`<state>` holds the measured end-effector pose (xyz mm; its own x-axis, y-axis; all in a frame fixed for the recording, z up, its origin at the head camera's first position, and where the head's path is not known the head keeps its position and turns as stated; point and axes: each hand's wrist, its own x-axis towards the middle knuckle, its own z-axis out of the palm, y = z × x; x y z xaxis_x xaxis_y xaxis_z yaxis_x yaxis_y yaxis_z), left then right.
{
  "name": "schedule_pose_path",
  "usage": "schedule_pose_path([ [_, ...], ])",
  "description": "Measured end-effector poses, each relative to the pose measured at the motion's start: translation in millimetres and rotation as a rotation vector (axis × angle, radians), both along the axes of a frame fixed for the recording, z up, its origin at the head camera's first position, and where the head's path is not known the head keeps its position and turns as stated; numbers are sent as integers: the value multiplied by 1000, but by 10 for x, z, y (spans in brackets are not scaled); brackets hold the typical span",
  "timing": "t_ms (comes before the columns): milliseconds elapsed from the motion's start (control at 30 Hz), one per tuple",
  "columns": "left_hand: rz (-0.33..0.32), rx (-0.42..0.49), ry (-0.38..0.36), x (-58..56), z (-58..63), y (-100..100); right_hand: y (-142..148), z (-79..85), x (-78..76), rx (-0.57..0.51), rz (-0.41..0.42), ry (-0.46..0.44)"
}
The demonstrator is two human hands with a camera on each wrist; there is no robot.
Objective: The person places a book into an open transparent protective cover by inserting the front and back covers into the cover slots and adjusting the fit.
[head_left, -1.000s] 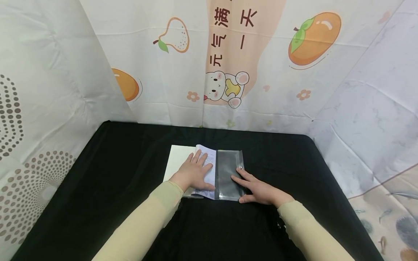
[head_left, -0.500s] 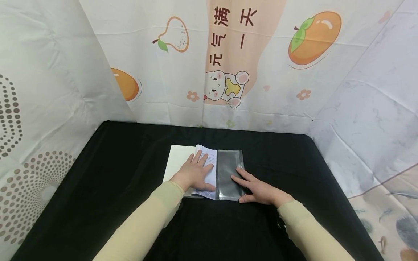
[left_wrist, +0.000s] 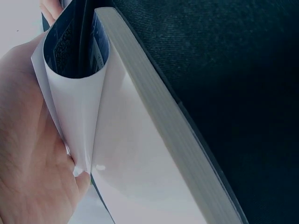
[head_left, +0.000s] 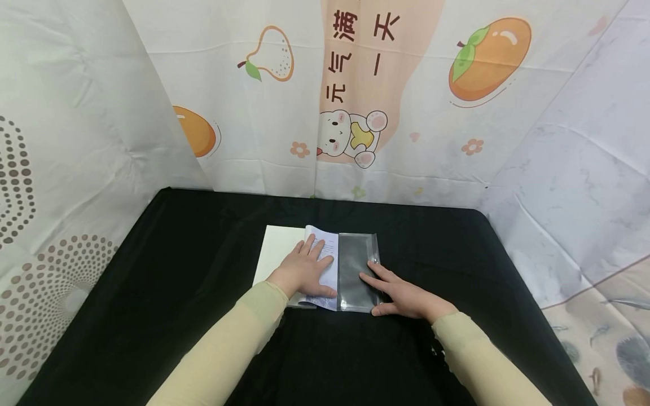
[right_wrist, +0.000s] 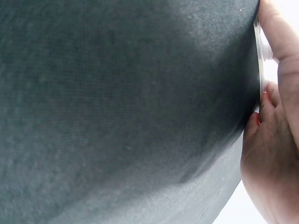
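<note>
A book [head_left: 271,248] lies in the middle of the black-covered table, its thick page block [left_wrist: 154,112] facing the left wrist camera. From it, a printed white cover flap [head_left: 330,276] bends over in a rounded curl, showing a dark blue side in the left wrist view. My left hand [head_left: 304,274] presses on this flap with fingers spread. To the right, a clear plastic sleeve [head_left: 351,270] lies against the flap's edge. My right hand [head_left: 402,295] rests with extended fingers on the sleeve's right edge, also visible as a clear rim [right_wrist: 260,60] in the right wrist view.
Black cloth [head_left: 193,270] covers the table around the book. A white curtain [head_left: 406,169] with fruit and bear prints hangs behind the far edge. Patterned sheets [head_left: 91,186] hang at both sides.
My left hand has slid slightly to the right, and the flap's edge has shifted a little with it toward the plastic sleeve. My right hand has stayed in place.
</note>
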<state>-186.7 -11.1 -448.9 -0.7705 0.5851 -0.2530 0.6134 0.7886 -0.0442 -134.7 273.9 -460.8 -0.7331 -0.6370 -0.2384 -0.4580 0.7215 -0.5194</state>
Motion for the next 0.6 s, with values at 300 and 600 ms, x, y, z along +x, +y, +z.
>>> schedule_pose_path([
  [300,-7,4,4,-5,-21,6,-7,6,3,-3,4,3],
  [600,-11,7,7,-7,-30,4,-9,16,6,-1,2,2],
])
